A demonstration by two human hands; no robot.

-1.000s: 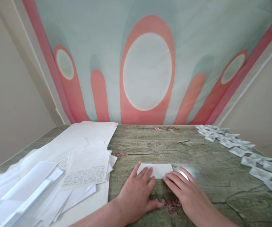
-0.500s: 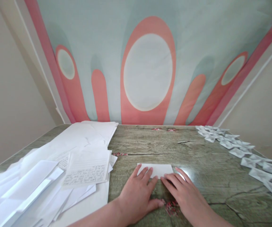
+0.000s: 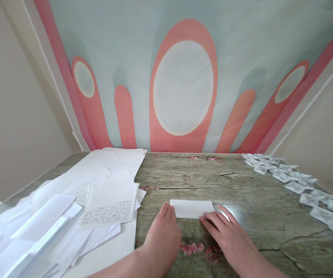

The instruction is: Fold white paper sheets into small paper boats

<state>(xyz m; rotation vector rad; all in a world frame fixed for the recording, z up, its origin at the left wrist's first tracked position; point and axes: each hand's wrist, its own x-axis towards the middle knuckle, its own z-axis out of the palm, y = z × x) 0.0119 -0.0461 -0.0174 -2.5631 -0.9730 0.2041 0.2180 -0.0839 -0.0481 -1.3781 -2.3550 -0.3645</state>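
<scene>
A small white folded paper (image 3: 192, 209) lies flat on the wood-patterned table, between my two hands. My left hand (image 3: 165, 233) rests at the paper's left end, its fingers stretched forward and close together, with the thumb hidden. At the right end, my right hand (image 3: 222, 231) lies with its fingers spread, the fingertips touching the paper's near right corner. Neither hand is wrapped round anything.
Loose white sheets (image 3: 97, 162) and folded strips cover the table's left side, with a handwritten sheet (image 3: 110, 204) on top. Several folded paper boats (image 3: 296, 187) stand in rows along the right edge. A patterned backdrop (image 3: 183, 88) rises behind the wooden table (image 3: 183, 173).
My left hand has slid left off the paper's middle to its left end, its fingers drawing together. The right hand stays at the right corner. The view has shifted slightly.
</scene>
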